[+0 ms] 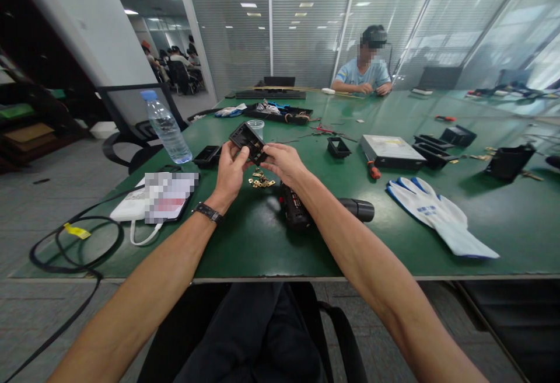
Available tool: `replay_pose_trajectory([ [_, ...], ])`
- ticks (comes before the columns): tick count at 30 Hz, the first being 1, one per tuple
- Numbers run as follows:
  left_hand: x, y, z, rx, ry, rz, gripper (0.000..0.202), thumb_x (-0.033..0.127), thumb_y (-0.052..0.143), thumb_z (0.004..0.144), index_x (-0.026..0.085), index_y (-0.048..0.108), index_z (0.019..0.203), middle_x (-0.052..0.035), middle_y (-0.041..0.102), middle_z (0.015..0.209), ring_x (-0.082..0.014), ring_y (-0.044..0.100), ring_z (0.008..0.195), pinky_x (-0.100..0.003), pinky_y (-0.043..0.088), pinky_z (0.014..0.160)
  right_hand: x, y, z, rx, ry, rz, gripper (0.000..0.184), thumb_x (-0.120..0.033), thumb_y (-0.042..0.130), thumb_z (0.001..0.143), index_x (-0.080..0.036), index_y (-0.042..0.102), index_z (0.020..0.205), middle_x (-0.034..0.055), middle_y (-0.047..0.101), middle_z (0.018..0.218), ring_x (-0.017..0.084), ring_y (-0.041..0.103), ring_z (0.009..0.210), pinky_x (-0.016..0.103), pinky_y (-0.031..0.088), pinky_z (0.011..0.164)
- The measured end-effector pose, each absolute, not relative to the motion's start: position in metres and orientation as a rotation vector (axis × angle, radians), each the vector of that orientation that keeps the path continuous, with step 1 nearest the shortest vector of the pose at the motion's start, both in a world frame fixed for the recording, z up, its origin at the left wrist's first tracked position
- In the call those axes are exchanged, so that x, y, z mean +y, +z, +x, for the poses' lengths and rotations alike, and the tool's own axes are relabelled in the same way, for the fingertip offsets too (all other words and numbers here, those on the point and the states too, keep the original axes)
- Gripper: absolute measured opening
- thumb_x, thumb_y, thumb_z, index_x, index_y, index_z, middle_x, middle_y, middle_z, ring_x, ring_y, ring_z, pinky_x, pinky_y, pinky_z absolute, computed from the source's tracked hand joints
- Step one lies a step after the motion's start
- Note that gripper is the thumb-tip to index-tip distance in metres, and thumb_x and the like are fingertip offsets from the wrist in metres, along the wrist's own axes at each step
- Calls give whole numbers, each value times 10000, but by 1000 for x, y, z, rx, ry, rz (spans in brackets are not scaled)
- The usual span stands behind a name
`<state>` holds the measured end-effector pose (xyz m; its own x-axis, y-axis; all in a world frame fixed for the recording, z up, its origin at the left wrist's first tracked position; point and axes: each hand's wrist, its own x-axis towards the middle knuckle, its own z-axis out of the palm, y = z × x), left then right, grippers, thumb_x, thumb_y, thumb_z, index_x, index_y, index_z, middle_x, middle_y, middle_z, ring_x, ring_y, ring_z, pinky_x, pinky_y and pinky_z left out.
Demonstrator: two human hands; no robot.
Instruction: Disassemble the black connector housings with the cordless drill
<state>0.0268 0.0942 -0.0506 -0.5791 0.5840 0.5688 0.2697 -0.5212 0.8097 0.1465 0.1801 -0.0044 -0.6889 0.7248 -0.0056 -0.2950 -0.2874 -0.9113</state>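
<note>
My left hand [229, 173] grips a small black plastic housing [245, 138] and holds it tilted above the green table [262, 243]. My right hand [284, 162] pinches the housing's lower right corner with fingers and thumb. Right below the hands lies a little heap of small brass parts [261, 180]. A black electric screwdriver [301, 209] lies on the table under my right forearm.
A water bottle [167, 128] stands at the left, beside a phone on a white power bank [131, 208] with a black cable [74, 243]. White work gloves [437, 213], a silver drive [389, 150], black trays and a plastic cup [256, 126] lie farther out. Another person sits at the far end.
</note>
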Motion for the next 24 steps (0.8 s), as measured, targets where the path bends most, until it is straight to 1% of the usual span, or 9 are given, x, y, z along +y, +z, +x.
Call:
replay_pose_trajectory([
  [5,92,-48,30,1557,2180,1482,442,480,657,899,219,492,1216,-120,619,1296,-251,620,1200,-426,538,990,180,-7,147,-1304,2054,-528,101,-122,582,921,-152,616,831,18,661,793,112,620,663,261,574,659],
  [9,90,-44,35,1631,2162,1598,448,478,642,911,215,479,1236,-129,617,1302,-254,607,1226,-442,499,1046,181,-9,145,-1330,2024,-536,67,-138,599,914,-160,634,861,5,654,761,112,605,663,271,577,690],
  [15,92,-46,33,1600,2170,1502,462,518,635,904,217,484,1220,-126,620,1297,-247,631,1178,-437,541,992,180,-9,145,-1352,1982,-567,41,-143,625,900,-156,653,874,12,668,775,107,596,639,254,550,633],
  [19,94,-50,28,1562,2200,1383,449,531,629,901,217,497,1194,-119,636,1251,-249,641,1148,-426,575,930,180,-10,144,-1356,1982,-555,56,-157,617,908,-158,649,862,12,674,794,103,606,636,228,535,593],
  [22,95,-51,26,1548,2211,1348,433,521,629,903,217,501,1184,-114,644,1223,-249,645,1131,-420,583,905,181,-11,144,-1338,2015,-532,60,-157,602,918,-157,637,870,15,678,807,103,611,635,231,542,602],
  [24,94,-50,26,1560,2208,1379,432,518,622,908,218,500,1194,-117,637,1244,-250,641,1140,-418,575,914,182,-11,144,-1327,2043,-516,74,-192,597,934,-160,622,872,25,684,813,110,618,642,237,546,614],
])
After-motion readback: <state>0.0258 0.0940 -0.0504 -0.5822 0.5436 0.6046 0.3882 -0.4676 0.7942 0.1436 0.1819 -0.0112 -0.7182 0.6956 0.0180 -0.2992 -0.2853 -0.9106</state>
